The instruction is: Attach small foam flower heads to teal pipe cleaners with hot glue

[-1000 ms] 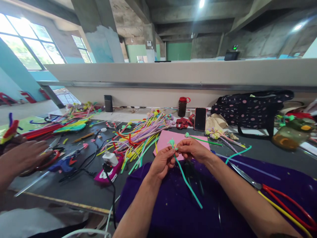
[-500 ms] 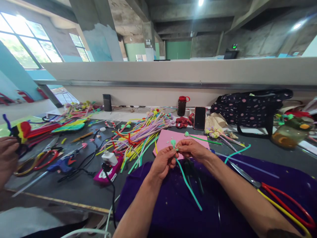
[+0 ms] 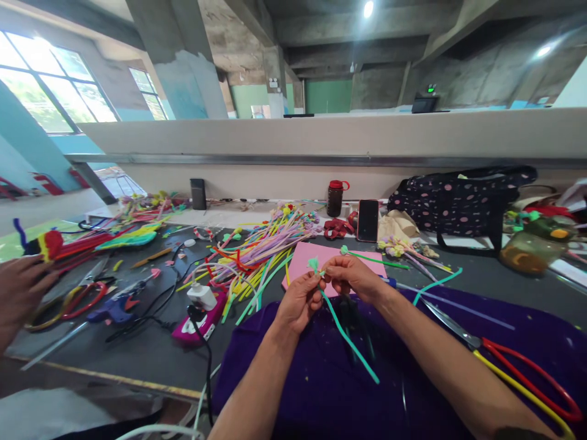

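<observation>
My left hand [image 3: 300, 300] pinches a mint-green pipe cleaner [image 3: 351, 346] just below its fluffy, bunched tip. The stem hangs down to the right over a dark purple cloth [image 3: 316, 391]. Thumb and fingertips of my right hand [image 3: 352, 275] are closed on the same piece beside the bunched tip; the exact grip spot is partly hidden by the fingers. Behind both hands is a pink sheet [image 3: 302, 260], and on it lies another green pipe cleaner [image 3: 380, 259] with a bunched end. Large scissors [image 3: 472, 339] with red and yellow handles rest near my right forearm.
Bundled coloured pipe cleaners [image 3: 270, 235] spread behind. Leftward are a magenta power strip [image 3: 195, 336] with cords, a blue glue gun [image 3: 112, 311] and another person's hand [image 3: 22, 293]. A phone [image 3: 367, 221], a red-lidded bottle [image 3: 335, 198] and a dark patterned bag [image 3: 452, 205] stand at the back.
The bunched tip and my hands have shifted slightly left, and the stem's lower end has swung a little right. The other person's hand reaches further into view at the left.
</observation>
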A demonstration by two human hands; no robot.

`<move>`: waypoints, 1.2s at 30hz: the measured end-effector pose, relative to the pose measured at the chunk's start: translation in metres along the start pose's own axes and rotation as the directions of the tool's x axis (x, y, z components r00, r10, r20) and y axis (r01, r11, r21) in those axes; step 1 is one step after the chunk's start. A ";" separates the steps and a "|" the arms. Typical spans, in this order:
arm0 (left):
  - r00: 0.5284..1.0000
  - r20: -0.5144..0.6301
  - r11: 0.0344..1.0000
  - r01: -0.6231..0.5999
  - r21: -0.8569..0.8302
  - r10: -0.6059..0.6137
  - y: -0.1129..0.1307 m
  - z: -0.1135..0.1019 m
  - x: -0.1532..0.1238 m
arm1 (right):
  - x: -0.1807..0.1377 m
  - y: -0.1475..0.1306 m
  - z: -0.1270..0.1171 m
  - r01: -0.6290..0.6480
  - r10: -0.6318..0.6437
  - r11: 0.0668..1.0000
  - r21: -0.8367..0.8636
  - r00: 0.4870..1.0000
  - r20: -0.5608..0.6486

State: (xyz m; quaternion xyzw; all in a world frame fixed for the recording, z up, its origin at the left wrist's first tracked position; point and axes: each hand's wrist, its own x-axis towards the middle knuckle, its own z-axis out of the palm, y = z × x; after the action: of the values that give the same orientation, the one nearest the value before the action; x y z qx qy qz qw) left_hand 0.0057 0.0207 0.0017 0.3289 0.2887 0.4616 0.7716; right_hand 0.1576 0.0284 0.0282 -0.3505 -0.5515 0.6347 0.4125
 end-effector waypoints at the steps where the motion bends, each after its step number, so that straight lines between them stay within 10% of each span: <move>1: 1.000 -0.002 1.000 0.003 0.000 -0.003 0.000 0.000 0.000 | 0.000 0.000 0.001 0.005 -0.005 1.000 -0.017 1.000 -0.002; 18: 0.997 0.055 0.998 0.057 0.019 -0.058 0.002 -0.001 0.000 | 0.004 0.006 -0.005 -0.036 0.035 0.998 0.045 0.999 0.015; 28: 0.999 0.006 0.999 0.044 0.003 -0.044 -0.001 -0.001 0.003 | 0.001 0.002 0.002 0.176 -0.220 0.920 -0.351 0.971 -0.091; 36: 0.998 -0.066 1.000 0.010 -0.019 -0.011 0.005 -0.003 0.007 | -0.015 0.007 -0.018 0.101 -0.134 0.871 -0.482 0.990 -0.035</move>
State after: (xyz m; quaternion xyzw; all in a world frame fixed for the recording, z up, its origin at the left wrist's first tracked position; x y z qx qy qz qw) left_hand 0.0031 0.0294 0.0026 0.3045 0.3114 0.4711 0.7671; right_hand 0.1789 0.0217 0.0186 -0.4285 -0.6972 0.4405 0.3691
